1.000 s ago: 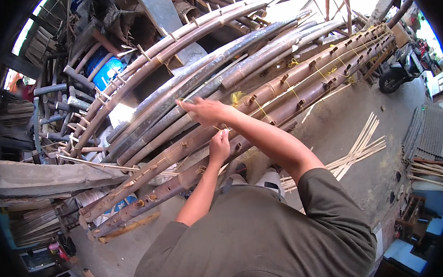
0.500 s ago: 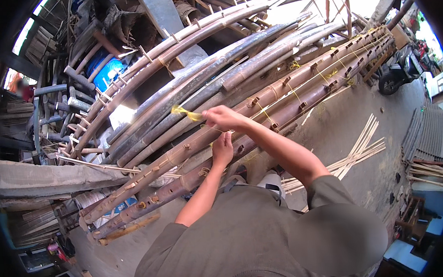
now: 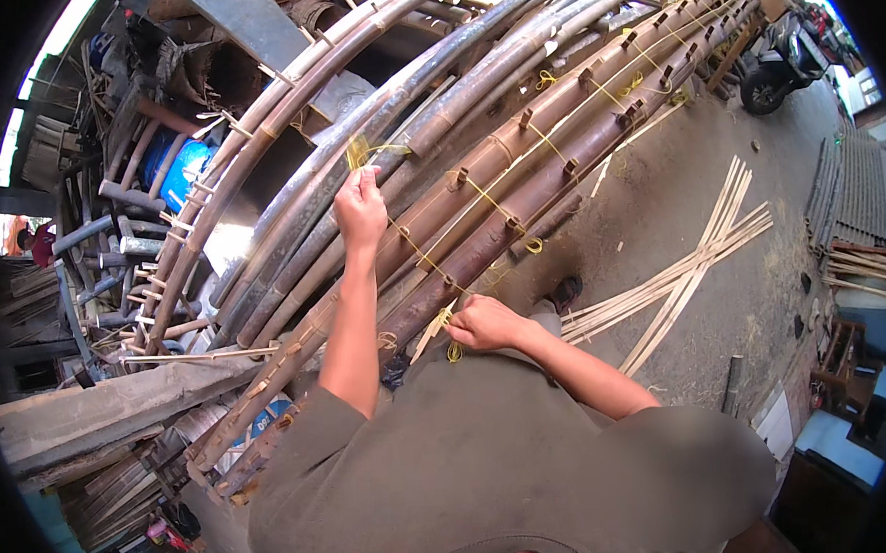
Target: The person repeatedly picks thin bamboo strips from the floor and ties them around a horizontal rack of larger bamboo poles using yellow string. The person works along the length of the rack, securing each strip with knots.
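Note:
Two long brown bamboo poles with short pegs run side by side across the view: a far pole point(image 3: 513, 153) and a near pole point(image 3: 513, 229). Thin yellow string is lashed across them at several places. Raised over the far pole, my left hand point(image 3: 362, 213) is closed on string, with a loose yellow tuft point(image 3: 359, 153) sticking out above the fist. My right hand point(image 3: 488, 324), low by the near pole and close to my body, is closed on a looped bunch of yellow string point(image 3: 453, 350). A line of string stretches over both poles between the two hands.
Dark bamboo poles point(image 3: 453, 81) and a curved pegged frame point(image 3: 254, 116) lie beyond. Pale bamboo strips point(image 3: 693, 263) cross on the floor to the right. A concrete ledge point(image 3: 119, 399) stands at left, a blue drum point(image 3: 182, 170) at far left, a motorbike point(image 3: 783, 73) at far right.
My hands were close together over the poles. My left hand has gone up and away, my right hand down toward my body, both with string. The view has shifted.

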